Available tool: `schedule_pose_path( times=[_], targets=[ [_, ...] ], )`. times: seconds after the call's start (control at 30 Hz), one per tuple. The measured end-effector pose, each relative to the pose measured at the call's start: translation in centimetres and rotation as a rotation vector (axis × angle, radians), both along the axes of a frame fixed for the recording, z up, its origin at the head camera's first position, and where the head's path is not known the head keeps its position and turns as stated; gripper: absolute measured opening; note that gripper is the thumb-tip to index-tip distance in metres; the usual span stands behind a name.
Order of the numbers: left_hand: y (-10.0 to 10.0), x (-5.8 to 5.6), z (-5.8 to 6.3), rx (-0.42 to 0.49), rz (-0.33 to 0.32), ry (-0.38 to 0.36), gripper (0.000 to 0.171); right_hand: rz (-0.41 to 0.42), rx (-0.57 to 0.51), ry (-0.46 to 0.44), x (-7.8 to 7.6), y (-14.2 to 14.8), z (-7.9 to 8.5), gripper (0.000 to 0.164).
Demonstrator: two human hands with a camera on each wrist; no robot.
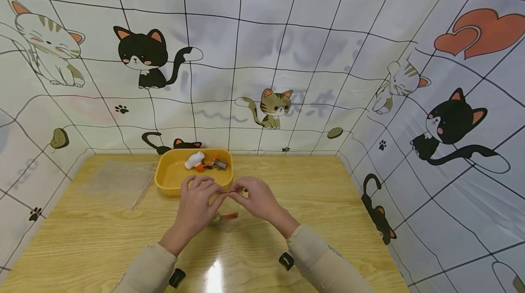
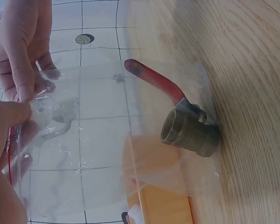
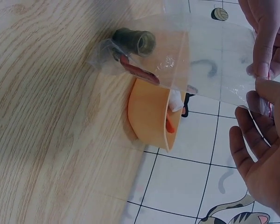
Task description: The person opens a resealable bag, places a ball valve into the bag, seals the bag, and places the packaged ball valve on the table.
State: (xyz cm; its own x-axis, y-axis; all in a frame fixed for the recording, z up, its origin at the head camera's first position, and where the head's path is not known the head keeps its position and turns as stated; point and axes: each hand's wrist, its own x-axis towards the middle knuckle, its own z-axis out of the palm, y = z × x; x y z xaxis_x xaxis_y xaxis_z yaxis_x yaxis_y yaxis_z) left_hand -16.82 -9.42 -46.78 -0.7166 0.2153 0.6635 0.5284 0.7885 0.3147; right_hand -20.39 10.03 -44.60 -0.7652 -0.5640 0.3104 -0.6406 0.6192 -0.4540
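Note:
A clear zip bag (image 2: 100,154) with a red line along its top edge hangs upright between my two hands. Inside it, at the bottom, lies a brass-coloured ball valve (image 2: 191,133) with a red lever handle (image 2: 156,81). My left hand (image 1: 198,204) pinches the bag's top edge between thumb and finger. Close beside it, my right hand (image 1: 256,199) pinches the same edge, the fingertips nearly meeting. The valve (image 3: 135,42) also shows through the film in the right wrist view. Whether the bag's bottom touches the table, I cannot tell.
A yellow tray (image 1: 172,181) stands behind the hands, holding a white piece (image 1: 194,160), orange pieces (image 1: 203,165) and a small metal part (image 1: 220,164). Flat clear bags (image 1: 119,183) lie to its left on the wooden table (image 1: 328,220). Cat-print walls surround the table's back and sides.

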Motion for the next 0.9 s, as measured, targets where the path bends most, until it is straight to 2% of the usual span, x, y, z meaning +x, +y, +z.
schedule_pose_path(
  times=[0.2, 0.37, 0.63, 0.9],
  targets=[
    [0.08, -0.14, -0.23, 0.006, -0.008, 0.026, 0.009, -0.011, -0.023, -0.1, 0.04, 0.36, 0.2, 0.009],
    [0.14, -0.21, -0.27, 0.014, -0.006, 0.026, 0.008, -0.012, -0.051, -0.142, 0.03, 0.71, 0.12, 0.007],
    [0.13, -0.3, -0.32, 0.005, -0.008, 0.024, 0.008, -0.006, -0.054, -0.068, 0.13, 0.75, 0.15, 0.008],
    [0.44, -0.45, -0.3, 0.0, -0.028, 0.036, 0.009, -0.016, -0.028, -0.038, 0.12, 0.67, 0.07, 0.01]
  ],
)
